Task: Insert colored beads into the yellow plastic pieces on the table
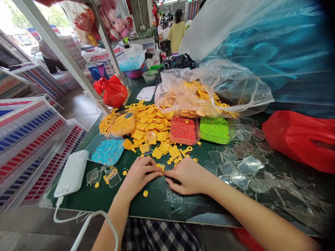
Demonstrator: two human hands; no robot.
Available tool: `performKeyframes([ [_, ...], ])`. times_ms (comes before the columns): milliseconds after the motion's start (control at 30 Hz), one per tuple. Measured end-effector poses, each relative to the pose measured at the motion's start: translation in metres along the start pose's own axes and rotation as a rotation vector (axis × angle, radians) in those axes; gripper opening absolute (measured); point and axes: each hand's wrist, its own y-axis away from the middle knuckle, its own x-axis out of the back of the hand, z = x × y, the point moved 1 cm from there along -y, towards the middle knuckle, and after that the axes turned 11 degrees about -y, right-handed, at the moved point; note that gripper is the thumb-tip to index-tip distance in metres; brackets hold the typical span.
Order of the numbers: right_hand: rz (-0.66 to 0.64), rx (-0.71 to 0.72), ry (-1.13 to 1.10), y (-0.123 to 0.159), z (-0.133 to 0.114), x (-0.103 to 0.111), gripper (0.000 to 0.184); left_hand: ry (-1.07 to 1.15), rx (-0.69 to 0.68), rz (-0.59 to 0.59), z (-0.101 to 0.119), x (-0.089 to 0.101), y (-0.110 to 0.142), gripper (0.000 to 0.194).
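My left hand (140, 172) and my right hand (187, 176) meet over the dark green table (157, 200), fingertips pinched together on a small yellow plastic piece (160, 166). Just beyond them lies a heap of yellow plastic parts (149, 130). Clear trays hold blue beads (108, 151), yellow beads (122, 122), red beads (182, 129) and green beads (214, 129). Thin clear plastic covers (243, 167) are scattered to the right of my right hand.
A clear bag of more yellow parts (209, 92) sits behind the trays. A white power bank (72, 173) with a cable lies at the left. Red bags (300, 137) lie right and back left. Stacked crates stand at the left; a person stands far back.
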Motion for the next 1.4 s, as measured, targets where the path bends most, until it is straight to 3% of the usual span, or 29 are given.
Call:
performKeyframes([
  [267,0.02,0.003,-0.009,0.0,0.001,0.001,0.034,0.029,0.095,0.062,0.0,0.004,0.003,0.026],
  [600,0.024,-0.014,-0.004,0.001,0.003,0.001,0.035,0.103,-0.021,0.032,0.01,0.002,-0.001,0.028],
  [767,-0.006,-0.033,0.007,0.0,0.001,0.003,0.033,0.114,0.13,0.13,0.004,0.005,0.002,0.026],
  [1167,-0.006,-0.009,-0.024,0.001,0.001,0.003,0.034,0.077,0.133,-0.04,0.003,0.001,-0.003,0.021],
  [1400,-0.019,-0.013,-0.002,0.0,0.0,0.004,0.032,0.082,0.077,-0.033,0.007,0.004,-0.001,0.024],
])
